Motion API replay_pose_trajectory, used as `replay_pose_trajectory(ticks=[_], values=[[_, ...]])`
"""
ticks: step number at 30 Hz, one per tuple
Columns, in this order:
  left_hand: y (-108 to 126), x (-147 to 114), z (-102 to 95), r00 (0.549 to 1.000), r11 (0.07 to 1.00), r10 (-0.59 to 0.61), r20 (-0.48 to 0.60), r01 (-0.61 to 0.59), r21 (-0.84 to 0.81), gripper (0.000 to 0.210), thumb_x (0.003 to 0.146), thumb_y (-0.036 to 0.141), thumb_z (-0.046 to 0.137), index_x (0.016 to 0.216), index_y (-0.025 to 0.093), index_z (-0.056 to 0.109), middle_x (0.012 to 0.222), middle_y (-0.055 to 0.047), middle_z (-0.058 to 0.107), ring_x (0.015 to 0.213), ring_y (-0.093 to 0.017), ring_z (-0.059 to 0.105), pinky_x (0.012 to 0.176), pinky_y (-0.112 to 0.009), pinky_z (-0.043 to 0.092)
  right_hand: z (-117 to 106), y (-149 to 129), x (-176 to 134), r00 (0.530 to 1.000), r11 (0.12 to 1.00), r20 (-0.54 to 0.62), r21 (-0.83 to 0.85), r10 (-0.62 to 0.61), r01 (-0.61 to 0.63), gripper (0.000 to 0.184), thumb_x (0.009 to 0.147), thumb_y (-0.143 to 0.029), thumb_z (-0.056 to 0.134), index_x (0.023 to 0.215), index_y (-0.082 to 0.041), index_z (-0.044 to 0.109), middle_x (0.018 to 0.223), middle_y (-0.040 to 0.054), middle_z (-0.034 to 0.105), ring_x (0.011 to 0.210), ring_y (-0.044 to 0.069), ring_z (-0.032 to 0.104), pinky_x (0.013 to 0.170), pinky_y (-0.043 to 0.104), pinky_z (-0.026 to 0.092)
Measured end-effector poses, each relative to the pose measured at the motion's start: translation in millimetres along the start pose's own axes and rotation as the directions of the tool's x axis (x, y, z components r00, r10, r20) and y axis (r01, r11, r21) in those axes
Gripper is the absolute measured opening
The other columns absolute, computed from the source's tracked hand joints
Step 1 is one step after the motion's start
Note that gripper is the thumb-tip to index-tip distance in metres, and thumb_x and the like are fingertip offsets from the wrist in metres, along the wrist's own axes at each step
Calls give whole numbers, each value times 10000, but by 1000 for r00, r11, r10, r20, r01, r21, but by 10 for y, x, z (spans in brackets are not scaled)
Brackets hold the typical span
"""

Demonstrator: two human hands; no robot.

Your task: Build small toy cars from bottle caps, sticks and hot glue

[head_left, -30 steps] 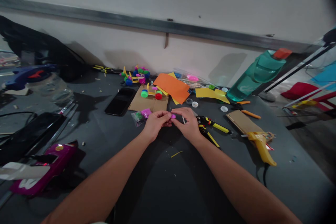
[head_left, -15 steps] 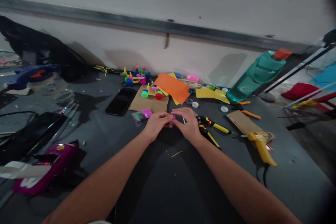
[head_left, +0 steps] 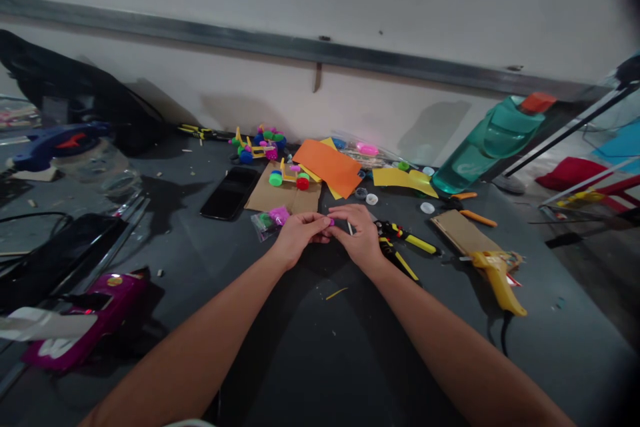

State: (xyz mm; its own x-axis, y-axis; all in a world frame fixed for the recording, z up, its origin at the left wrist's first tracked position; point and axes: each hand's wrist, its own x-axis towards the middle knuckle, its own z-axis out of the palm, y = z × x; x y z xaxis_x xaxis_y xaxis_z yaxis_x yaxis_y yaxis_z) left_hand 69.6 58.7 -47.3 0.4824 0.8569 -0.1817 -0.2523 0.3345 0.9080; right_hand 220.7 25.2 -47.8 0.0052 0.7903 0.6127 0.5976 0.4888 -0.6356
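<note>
My left hand (head_left: 300,235) and my right hand (head_left: 357,232) meet above the dark table, fingers bent and pinched together. Between their fingertips shows a small purple piece of modelling clay (head_left: 331,222), mostly covered by the fingers. Just left of my left hand lies a clear packet (head_left: 265,223) with purple and green lumps in it. Behind the hands, a small yellow toy car (head_left: 290,173) with green and red wheels stands on a piece of cardboard (head_left: 300,200). Close to the right of my right hand are black-and-yellow pliers (head_left: 395,247).
A black phone (head_left: 230,193) lies left of the cardboard. Orange paper (head_left: 330,167) and yellow paper (head_left: 400,179) lie behind. A teal bottle (head_left: 485,147) stands back right, a yellow glue gun (head_left: 500,283) at right. A magenta power strip (head_left: 113,300) is at left.
Almost nothing differs. The fingers have shifted slightly around the purple piece, and the forearms stay in place.
</note>
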Motion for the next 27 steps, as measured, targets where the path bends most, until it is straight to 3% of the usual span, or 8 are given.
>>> replay_pose_trajectory(ticks=[11,19,27], values=[[-9,-2,27,999,1000,17,-28,-16,15,228,665,321,726,744,115,668,650,-18,638,596,-98,577,629,-248,502,3,-26,-3,999,998,22,-27,-50,51,141,766,-251,659,906,-267,664,947,8,690,941,200,587,870,401,440],[17,-7,11,1000,999,11,-14,-11,-42,257,712,345,686,820,111,692,680,-51,665,652,-136,611,637,-281,518,-13,5,-1,999,1000,-46,-25,16,-17,128,763,-276,665,891,-266,663,927,12,690,919,202,582,853,393,452],[3,-6,3,1000,1000,21,4,-21,-5,230,707,317,696,821,118,705,666,-40,657,644,-120,600,642,-260,510,-17,-19,2,999,1000,-32,-21,13,-14,109,752,-251,671,861,-257,661,929,15,688,928,206,580,861,396,449]])
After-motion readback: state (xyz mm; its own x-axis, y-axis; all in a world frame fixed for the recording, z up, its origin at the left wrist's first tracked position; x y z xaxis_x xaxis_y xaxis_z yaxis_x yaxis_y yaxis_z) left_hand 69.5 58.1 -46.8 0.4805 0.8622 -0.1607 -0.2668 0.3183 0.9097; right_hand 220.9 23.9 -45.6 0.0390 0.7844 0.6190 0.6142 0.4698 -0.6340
